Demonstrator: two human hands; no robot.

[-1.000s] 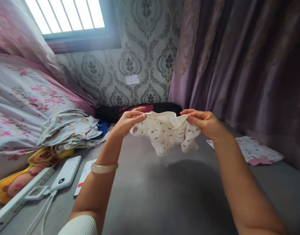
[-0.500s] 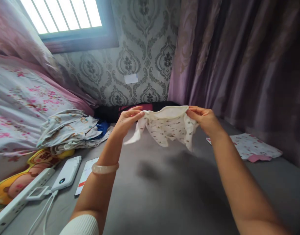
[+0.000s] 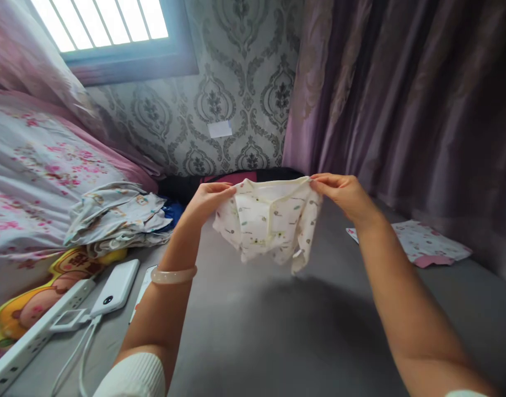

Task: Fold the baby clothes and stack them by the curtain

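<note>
A small white baby shirt [image 3: 263, 220] with a sparse print and a pale yellow neckline hangs in the air above the grey sheet [image 3: 236, 331]. My left hand [image 3: 209, 201] pinches it at the left shoulder, fingers closed on the cloth. At the opposite shoulder, my right hand [image 3: 339, 193] grips the fabric between thumb and fingers. The neckline is stretched between both hands, and the sleeves and lower hem dangle loosely. Around my left forearm is a pale bangle [image 3: 173, 274].
Left of me lie a clothes pile [image 3: 116, 215], a white power bank [image 3: 116, 286] with cables, a power strip [image 3: 38, 336], a yellow cartoon cushion [image 3: 25, 314] and a partly hidden phone [image 3: 143, 292]. A folded printed garment [image 3: 430, 242] rests at right, near the purple curtain [image 3: 385, 110].
The shirt has swung from bunched and lifted to hanging down, its printed front now more spread and facing me. Both hands have shifted slightly left while keeping their hold.
</note>
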